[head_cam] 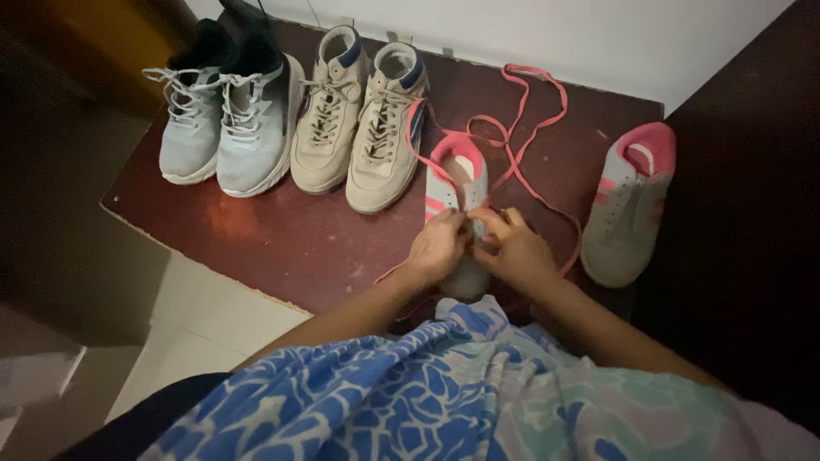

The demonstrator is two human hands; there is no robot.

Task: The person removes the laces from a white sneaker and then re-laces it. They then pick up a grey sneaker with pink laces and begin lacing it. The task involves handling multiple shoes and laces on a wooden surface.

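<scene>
A: Nearest to you is the blue patterned cloth (384, 401) over your lap, and just past it your two hands meet on the grey and pink shoe (461, 192). Where does the shoe lie against your fingers?

B: Right under them. Your left hand (437, 246) and right hand (515, 250) sit side by side over the shoe's middle, fingertips pinched together on the pink lace (512, 158) where it crosses the eyelets. The light is dim, so it looks as though both hands grip the lace, though you can't see each fingertip clearly.

A: And the shoe's direction?

B: Its long axis runs away from you: toe close to your body, beneath your hands, pink-lined opening at the far end. The lace loops loose across the dark red mat (282, 230) beyond and to the right.

A: Anything inside the shoes?

B: Nothing shows in the openings. The matching shoe (628, 205) lies well apart to the right, unlaced, toe also towards you. Further left stand the beige pair (359, 128) and the pale grey and black pair (226, 119), laced, heels towards the white wall (547, 34)
</scene>
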